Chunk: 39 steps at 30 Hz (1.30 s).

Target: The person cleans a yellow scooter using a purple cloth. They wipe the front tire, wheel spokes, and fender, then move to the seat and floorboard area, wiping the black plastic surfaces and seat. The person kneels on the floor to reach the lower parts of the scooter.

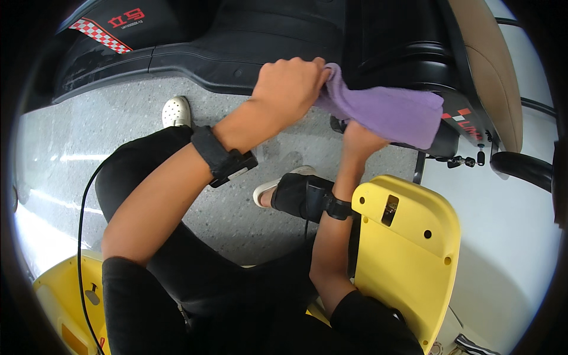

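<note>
A purple cloth [390, 111], folded and bunched at its left end, hangs in front of the black plastic side of a vehicle [208, 62]. My left hand [288, 86] grips the bunched end between its thumb and curled fingers. Under the cloth's wider right part is my right hand [361, 140], which holds it from below. The cloth covers the fingers of that hand. Both wrists carry dark straps with small devices, the left strap [208, 151] being the wider.
A brown seat panel [492, 75] rises at the upper right, with keys [461, 162] hanging below it. A yellow plastic panel [408, 262] stands beside my right forearm; a yellow bin-like part [80, 284] is at lower left. A black cable [81, 230] runs past my left arm. Speckled grey floor [230, 213] lies below.
</note>
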Tool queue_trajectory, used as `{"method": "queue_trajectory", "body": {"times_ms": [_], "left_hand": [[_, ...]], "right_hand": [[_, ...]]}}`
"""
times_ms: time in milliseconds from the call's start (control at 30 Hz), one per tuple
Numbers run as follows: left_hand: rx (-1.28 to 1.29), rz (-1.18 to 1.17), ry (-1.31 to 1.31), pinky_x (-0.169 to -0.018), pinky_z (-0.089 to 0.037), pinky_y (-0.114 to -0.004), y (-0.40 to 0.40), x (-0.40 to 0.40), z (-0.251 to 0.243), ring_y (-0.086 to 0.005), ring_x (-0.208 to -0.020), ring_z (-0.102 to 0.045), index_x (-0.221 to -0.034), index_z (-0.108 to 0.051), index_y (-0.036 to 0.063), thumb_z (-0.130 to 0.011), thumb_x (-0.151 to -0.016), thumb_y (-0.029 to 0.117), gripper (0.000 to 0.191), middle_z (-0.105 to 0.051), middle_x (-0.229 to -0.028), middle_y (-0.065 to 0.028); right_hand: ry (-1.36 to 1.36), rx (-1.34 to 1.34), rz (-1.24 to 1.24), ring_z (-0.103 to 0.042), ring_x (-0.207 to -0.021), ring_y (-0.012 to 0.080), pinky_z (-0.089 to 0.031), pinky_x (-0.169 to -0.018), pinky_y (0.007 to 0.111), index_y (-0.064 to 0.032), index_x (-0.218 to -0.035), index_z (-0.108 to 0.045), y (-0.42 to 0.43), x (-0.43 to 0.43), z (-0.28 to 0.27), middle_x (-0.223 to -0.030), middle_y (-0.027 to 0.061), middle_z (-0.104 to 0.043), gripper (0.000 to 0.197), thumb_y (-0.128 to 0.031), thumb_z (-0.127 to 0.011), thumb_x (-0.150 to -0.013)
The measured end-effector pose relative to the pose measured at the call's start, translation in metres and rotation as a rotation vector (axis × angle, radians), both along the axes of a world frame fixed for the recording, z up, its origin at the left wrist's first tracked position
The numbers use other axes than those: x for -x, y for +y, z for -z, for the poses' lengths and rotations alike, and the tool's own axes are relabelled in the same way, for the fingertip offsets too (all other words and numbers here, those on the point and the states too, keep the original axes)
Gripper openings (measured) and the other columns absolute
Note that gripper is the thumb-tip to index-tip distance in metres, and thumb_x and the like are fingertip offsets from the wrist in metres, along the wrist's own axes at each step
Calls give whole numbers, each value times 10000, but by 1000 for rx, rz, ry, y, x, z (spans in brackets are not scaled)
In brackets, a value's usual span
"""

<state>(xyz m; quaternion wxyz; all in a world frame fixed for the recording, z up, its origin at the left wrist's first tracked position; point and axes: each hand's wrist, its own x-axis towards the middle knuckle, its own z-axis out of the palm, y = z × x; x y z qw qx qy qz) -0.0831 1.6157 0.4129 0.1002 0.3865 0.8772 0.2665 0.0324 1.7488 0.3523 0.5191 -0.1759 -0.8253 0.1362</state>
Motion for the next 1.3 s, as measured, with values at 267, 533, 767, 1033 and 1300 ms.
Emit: {"method": "queue_trajectory", "body": {"times_ms": [267, 533, 767, 1033, 1300], "left_hand": [[-189, 87, -314, -638, -481, -403, 3, -1, 2, -340, -645, -613, -1061, -571, 57, -388, -983, 229, 263, -630, -682, -130], [-464, 269, -378, -836, -461, -389, 5, -1, -8, -338, -956, -606, -1287, -465, 68, -412, -975, 174, 334, -632, -1028, -169], [-391, 352, -369, -953, -421, -400, 7, -9, 6, -349, -1118, -546, -1388, -380, 98, -404, -975, 186, 424, -545, -1246, -186], [-437, 428, -393, -999, -396, -396, 9, -1, -10, -343, -1162, -512, -1410, -361, 102, -391, -976, 210, 448, -517, -1281, -188], [-357, 422, -316, -1017, -381, -404, 10, -9, -6, -348, -1202, -481, -1413, -360, 108, -388, -984, 252, 454, -476, -1322, -193]], "right_hand": [[-105, 147, -14, -596, -936, 379, -437, -851, 455, 15, -979, -625, -24, 13, 38, -977, 179, -643, 261, -17, -660, -722], [8, 20, 43, -594, -978, 355, -412, -892, 458, 3, -1078, -593, -10, 15, -20, -1037, 158, -631, 295, -71, -663, -801], [-84, -8, 199, -594, -978, 335, -393, -859, 456, -15, -1077, -595, -24, 16, -12, -1032, 122, -632, 326, -92, -696, -778], [-58, -28, 192, -609, -932, 339, -412, -838, 436, -6, -1080, -594, -18, 9, -46, -990, 127, -637, 332, -85, -690, -773], [-5, -15, 145, -620, -913, 323, -449, -809, 406, 10, -1065, -588, -31, 20, -24, -980, 135, -634, 284, -83, -669, -809]]}}
